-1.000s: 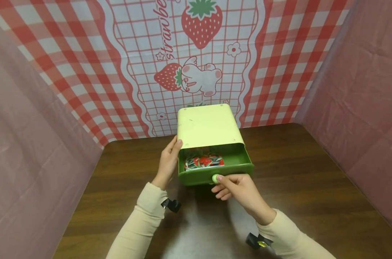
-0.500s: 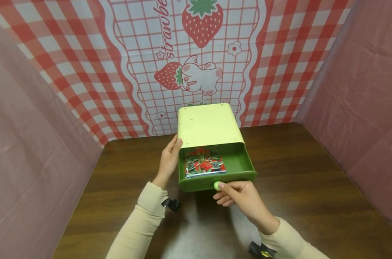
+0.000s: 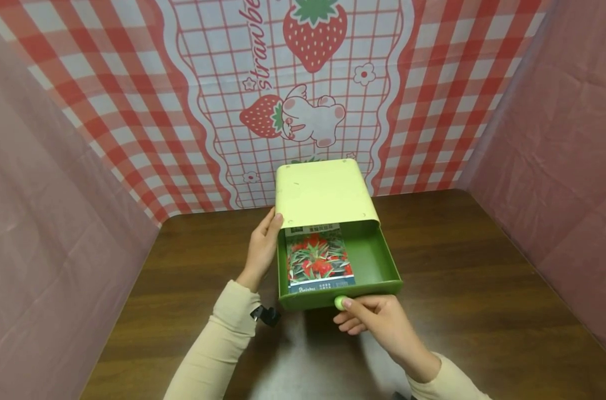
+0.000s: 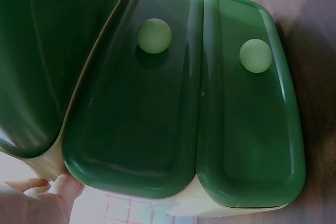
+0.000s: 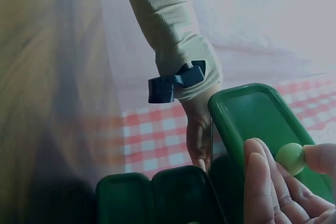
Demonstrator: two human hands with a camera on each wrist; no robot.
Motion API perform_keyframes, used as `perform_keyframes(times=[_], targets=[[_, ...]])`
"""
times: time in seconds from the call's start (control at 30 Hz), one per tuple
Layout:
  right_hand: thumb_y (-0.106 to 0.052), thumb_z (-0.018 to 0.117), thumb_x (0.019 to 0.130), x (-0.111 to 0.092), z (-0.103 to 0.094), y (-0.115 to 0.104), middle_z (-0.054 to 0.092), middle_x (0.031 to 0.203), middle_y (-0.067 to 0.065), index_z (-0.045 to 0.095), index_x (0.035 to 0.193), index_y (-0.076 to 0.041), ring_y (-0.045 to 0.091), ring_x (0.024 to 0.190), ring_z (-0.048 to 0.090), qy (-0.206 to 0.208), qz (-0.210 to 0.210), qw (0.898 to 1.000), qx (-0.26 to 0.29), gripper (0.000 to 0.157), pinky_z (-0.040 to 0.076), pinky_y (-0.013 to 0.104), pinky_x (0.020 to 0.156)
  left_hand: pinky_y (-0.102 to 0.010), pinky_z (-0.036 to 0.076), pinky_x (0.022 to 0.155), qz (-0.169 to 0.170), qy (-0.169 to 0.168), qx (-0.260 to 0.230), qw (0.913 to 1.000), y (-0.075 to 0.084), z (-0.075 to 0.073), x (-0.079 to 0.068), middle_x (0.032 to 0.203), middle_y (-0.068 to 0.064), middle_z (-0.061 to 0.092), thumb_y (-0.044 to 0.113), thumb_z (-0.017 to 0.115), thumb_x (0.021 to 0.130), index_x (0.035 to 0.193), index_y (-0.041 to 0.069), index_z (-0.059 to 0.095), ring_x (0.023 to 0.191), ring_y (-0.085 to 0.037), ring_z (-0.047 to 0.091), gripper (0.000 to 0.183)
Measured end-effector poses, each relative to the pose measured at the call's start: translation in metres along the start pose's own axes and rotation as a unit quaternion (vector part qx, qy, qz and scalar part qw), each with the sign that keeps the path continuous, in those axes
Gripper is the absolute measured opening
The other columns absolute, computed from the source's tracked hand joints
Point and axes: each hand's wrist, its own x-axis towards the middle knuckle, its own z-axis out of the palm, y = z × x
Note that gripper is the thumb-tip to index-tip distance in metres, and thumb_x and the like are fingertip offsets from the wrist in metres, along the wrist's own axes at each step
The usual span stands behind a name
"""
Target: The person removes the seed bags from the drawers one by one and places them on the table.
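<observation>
A cream drawer box (image 3: 325, 191) stands at the back of the table, its green top drawer (image 3: 374, 258) pulled well out. Inside on the left lies a flat seed packet (image 3: 317, 258) printed with red flowers and green leaves. My right hand (image 3: 385, 329) pinches the drawer's round light-green knob (image 3: 339, 303) between thumb and fingers. Against the box's left side rests my left hand (image 3: 259, 253), thumb near the front corner. Below the pulled drawer, the left wrist view shows a middle drawer (image 4: 126, 114) and a bottom drawer (image 4: 252, 129), both closed.
The brown wooden table (image 3: 473, 266) extends on both sides of the box. A red-checked strawberry cloth (image 3: 303, 55) hangs close behind it. Pink cloth walls (image 3: 558, 139) flank the table left and right.
The top drawer has slid farther out toward me with my right hand on its knob, uncovering more of the seed packet. My left hand and the box stay in place.
</observation>
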Motion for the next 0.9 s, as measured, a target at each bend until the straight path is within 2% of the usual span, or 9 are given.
perform_keyframes(times=[0.1, 0.37, 0.43, 0.6, 0.67, 0.9], targets=[[-0.02, 0.063, 0.096, -0.003, 0.0, 0.004, 0.075, 0.085, 0.02, 0.069, 0.104, 0.014, 0.017, 0.07, 0.074, -0.001, -0.001, 1.0, 0.005, 0.035, 0.063, 0.037, 0.066, -0.041, 0.024, 0.124, -0.001, -0.001, -0.004, 1.0, -0.001, 0.0, 0.0, 0.157, -0.006, 0.037, 0.044, 0.048, 0.101, 0.152, 0.009, 0.035, 0.148, -0.024, 0.029, 0.063], [-0.018, 0.063, 0.095, -0.007, 0.003, 0.013, 0.076, 0.084, 0.015, 0.066, 0.107, 0.017, 0.016, 0.07, 0.073, -0.011, 0.006, 1.0, 0.016, 0.037, 0.063, 0.041, 0.067, -0.041, 0.023, 0.124, -0.013, -0.005, 0.002, 0.9999, 0.002, -0.001, 0.0, 0.158, -0.007, 0.034, 0.04, 0.046, 0.103, 0.153, 0.01, 0.033, 0.149, -0.024, 0.027, 0.059], [-0.016, 0.063, 0.095, -0.008, 0.003, 0.015, 0.076, 0.084, 0.017, 0.066, 0.108, 0.018, 0.015, 0.07, 0.073, -0.013, 0.003, 1.0, 0.021, 0.036, 0.063, 0.042, 0.067, -0.042, 0.024, 0.123, -0.013, -0.008, 0.008, 0.9999, 0.013, 0.0, -0.006, 0.159, -0.01, 0.033, 0.036, 0.044, 0.104, 0.153, 0.007, 0.032, 0.149, -0.026, 0.027, 0.058], [-0.013, 0.061, 0.096, -0.01, 0.003, 0.018, 0.074, 0.086, 0.022, 0.065, 0.108, 0.019, 0.014, 0.07, 0.073, -0.017, -0.004, 0.999, 0.031, 0.034, 0.063, 0.039, 0.065, -0.042, 0.024, 0.123, -0.002, -0.003, 0.009, 1.0, 0.011, 0.0, -0.006, 0.158, -0.008, 0.035, 0.04, 0.045, 0.103, 0.152, 0.007, 0.033, 0.148, -0.026, 0.028, 0.06], [-0.013, 0.061, 0.096, -0.01, 0.003, 0.019, 0.074, 0.086, 0.022, 0.065, 0.108, 0.019, 0.013, 0.07, 0.073, -0.016, -0.004, 0.999, 0.031, 0.034, 0.063, 0.037, 0.065, -0.042, 0.024, 0.123, 0.0, 0.001, 0.007, 1.0, 0.0, -0.001, -0.001, 0.158, -0.006, 0.036, 0.044, 0.047, 0.102, 0.152, 0.011, 0.035, 0.148, -0.024, 0.029, 0.062], [-0.013, 0.061, 0.097, -0.011, 0.0, 0.02, 0.075, 0.086, 0.021, 0.066, 0.108, 0.018, 0.013, 0.069, 0.073, -0.017, -0.017, 1.0, 0.02, 0.033, 0.063, 0.038, 0.064, -0.042, 0.025, 0.123, -0.004, 0.004, 0.012, 0.9999, -0.001, -0.001, 0.0, 0.157, -0.005, 0.038, 0.046, 0.048, 0.101, 0.152, 0.013, 0.037, 0.147, -0.024, 0.03, 0.061]])
